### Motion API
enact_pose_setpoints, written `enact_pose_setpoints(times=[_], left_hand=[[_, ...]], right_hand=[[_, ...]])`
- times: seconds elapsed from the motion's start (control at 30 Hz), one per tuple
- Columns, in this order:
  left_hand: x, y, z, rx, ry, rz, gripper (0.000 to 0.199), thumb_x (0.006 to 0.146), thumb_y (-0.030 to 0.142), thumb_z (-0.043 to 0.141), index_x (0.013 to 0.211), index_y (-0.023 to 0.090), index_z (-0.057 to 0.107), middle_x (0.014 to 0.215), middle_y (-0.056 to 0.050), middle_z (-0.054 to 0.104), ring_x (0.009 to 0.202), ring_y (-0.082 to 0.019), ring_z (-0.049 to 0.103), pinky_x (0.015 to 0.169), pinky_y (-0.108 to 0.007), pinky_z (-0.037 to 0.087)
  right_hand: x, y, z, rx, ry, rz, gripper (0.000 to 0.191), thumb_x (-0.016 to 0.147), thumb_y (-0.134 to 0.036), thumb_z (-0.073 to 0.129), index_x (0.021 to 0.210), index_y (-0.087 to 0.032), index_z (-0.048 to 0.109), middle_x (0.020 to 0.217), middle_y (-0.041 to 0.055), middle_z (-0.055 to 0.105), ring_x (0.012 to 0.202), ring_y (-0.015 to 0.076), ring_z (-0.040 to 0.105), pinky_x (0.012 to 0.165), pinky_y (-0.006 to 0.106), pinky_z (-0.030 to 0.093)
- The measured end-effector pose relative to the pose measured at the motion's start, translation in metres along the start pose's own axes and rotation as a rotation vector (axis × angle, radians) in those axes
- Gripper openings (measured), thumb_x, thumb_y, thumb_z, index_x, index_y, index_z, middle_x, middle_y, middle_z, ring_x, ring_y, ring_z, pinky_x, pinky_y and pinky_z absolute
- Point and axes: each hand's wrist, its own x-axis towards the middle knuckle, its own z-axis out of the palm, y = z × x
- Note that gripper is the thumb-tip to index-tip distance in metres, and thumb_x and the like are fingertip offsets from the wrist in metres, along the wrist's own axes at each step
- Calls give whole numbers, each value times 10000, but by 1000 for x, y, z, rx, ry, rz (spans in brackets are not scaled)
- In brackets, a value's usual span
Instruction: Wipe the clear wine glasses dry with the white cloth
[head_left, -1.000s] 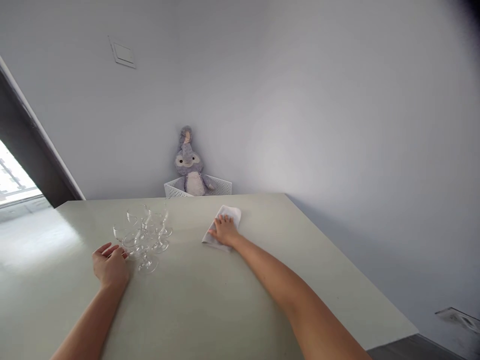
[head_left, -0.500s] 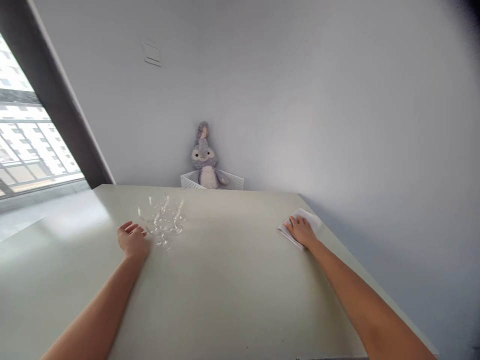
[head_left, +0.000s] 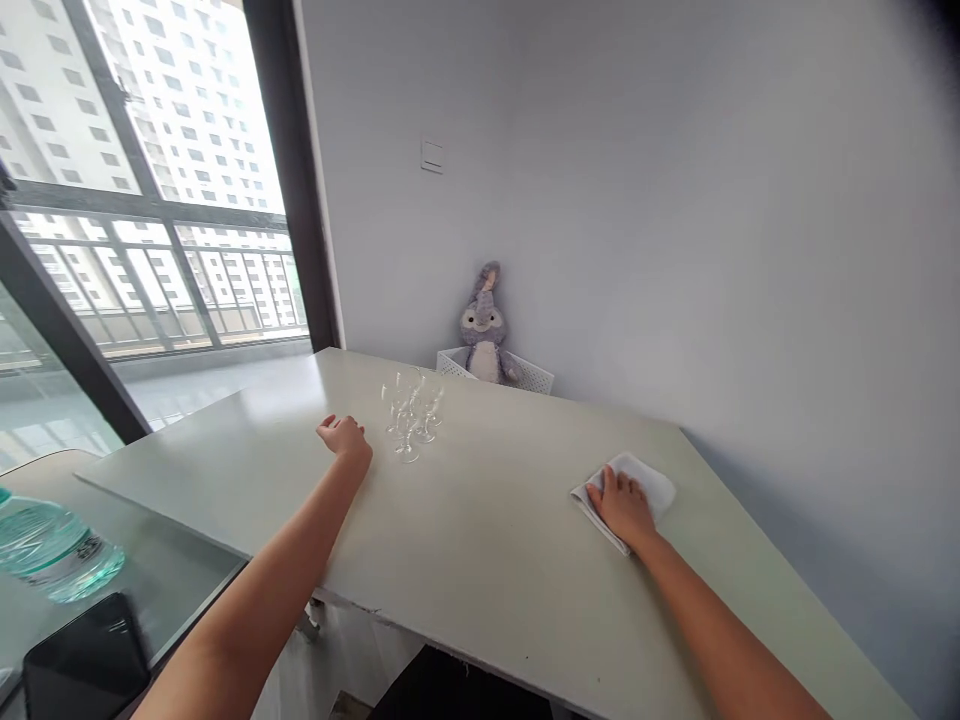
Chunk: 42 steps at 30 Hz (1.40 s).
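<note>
My right hand [head_left: 624, 502] lies flat on a folded white cloth [head_left: 651, 484] at the right side of the pale table [head_left: 480, 540], its fingers spread over the fabric. Toward the table's left part, my left hand [head_left: 344, 437] rests with loosely curled fingers that are apart and hold nothing. Just right of that hand stands a tight group of several clear stemmed glasses [head_left: 409, 412]. A small gap separates the hand from the glasses.
Behind the table's far edge a grey plush rabbit [head_left: 484, 335] sits in a white perforated basket [head_left: 534, 375]. At the lower left, a large water bottle [head_left: 64, 552] and a black phone [head_left: 86, 658] lie on another surface. A wall borders the right side.
The view has swung left, bringing in more window, the bottle and the phone. My right hand has stayed on the cloth; my left hand remains beside the glasses.
</note>
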Motion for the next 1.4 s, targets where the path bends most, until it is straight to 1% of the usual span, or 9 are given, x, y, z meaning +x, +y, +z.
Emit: enact_pose_setpoints(times=[0.17, 0.3, 0.43, 0.53, 0.77, 0.97, 1.1, 1.3, 1.4], left_hand=[[-50, -6, -19, -111, -160, -449, 129, 767, 117, 401, 882, 156, 444, 665, -1, 464, 432, -50, 429, 430, -169, 398], [-79, -15, -20, -180, -364, -665, 215, 817, 209, 426, 1010, 118, 449, 803, -114, 587, 562, -132, 572, 502, -248, 488], [-82, -15, -7, -230, -431, -709, 401, 849, 373, 406, 1200, 218, 290, 1014, -154, 576, 763, -206, 630, 580, -325, 522], [-75, -18, 1, -249, -424, -720, 386, 865, 419, 352, 1212, 275, 262, 1093, -155, 548, 825, -218, 631, 592, -342, 523], [-61, -28, 5, -319, -389, -703, 277, 883, 388, 313, 939, 173, 479, 1012, -152, 588, 821, -210, 634, 558, -286, 528], [-68, -20, 2, -392, -417, -706, 289, 854, 416, 394, 755, 148, 438, 990, -188, 577, 848, -233, 634, 592, -311, 549], [-84, -14, -1, -404, -442, -739, 241, 828, 360, 478, 732, 149, 413, 969, -188, 581, 835, -226, 639, 588, -294, 559], [-129, -24, 12, -263, -750, -776, 188, 778, 297, 574, 756, 134, 482, 887, -134, 616, 875, -224, 632, 675, -279, 555], [-149, -35, 35, -175, -876, -700, 187, 748, 285, 615, 779, 132, 512, 842, -112, 629, 824, -207, 641, 717, -288, 537]], right_hand=[[0, -59, 0, 311, -38, -269, 574, 874, -452, 269, 1314, -84, 285, 1323, 155, 397, 1232, 240, 341, 984, 343, 268], [-13, -86, -7, 425, 108, -266, 493, 892, -424, 229, 1224, -105, 404, 1179, 136, 515, 1084, 219, 479, 898, 315, 351], [-29, -88, -11, 195, 276, -249, 433, 858, -405, 365, 1155, -109, 476, 1097, 156, 530, 998, 276, 487, 813, 369, 370], [-33, -85, -13, 56, 256, -268, 418, 847, -428, 388, 1090, -117, 525, 1042, 159, 543, 947, 284, 490, 752, 375, 375], [-33, -85, -18, -48, 222, -308, 422, 860, -442, 343, 1034, -132, 571, 963, 147, 563, 866, 271, 526, 689, 365, 385], [-31, -83, -17, 60, 133, -350, 324, 872, -328, 323, 883, -211, 625, 888, 93, 600, 790, 228, 575, 688, 340, 395], [-25, -76, -15, 425, 90, -205, 319, 838, -382, 362, 777, -199, 616, 818, 76, 619, 727, 229, 583, 675, 356, 424], [-9, -60, -18, 1706, 93, 210, 237, 726, -438, 524, 761, -212, 585, 741, 32, 652, 758, 226, 613, 638, 344, 506], [-7, -56, -30, 2042, 134, 238, 170, 725, -369, 562, 810, -224, 588, 825, 15, 664, 860, 202, 612, 723, 345, 516]])
